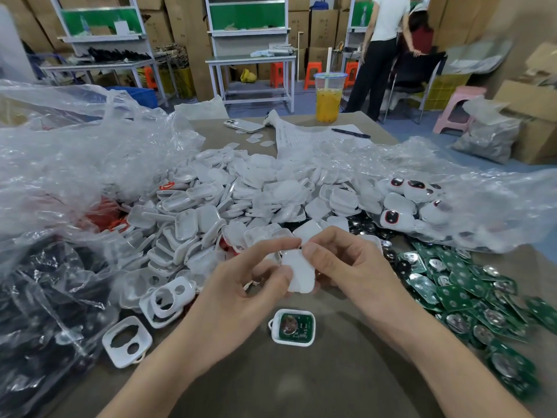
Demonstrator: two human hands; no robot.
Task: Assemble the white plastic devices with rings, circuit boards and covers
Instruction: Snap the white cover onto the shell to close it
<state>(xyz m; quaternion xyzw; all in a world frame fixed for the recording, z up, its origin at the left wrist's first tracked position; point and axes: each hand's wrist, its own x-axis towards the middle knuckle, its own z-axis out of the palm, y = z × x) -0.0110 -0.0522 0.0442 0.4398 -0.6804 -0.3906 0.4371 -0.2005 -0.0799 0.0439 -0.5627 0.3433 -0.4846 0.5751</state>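
Your left hand [241, 285] and right hand [346, 267] both pinch one white cover [300, 274] above the table [301, 387], fingertips meeting at its top edge. Just below lies the open shell [292, 342] with its circuit board [294, 325] seated. Press the cover on skewed and the board may shift, or an edge may fail to seat. Whether a ring is fitted I cannot tell — your fingers hide the cover's underside.

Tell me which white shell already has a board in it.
The lone shell nearest the camera, on the table, with a green board seated inside. The shells to its left show only empty cutouts.
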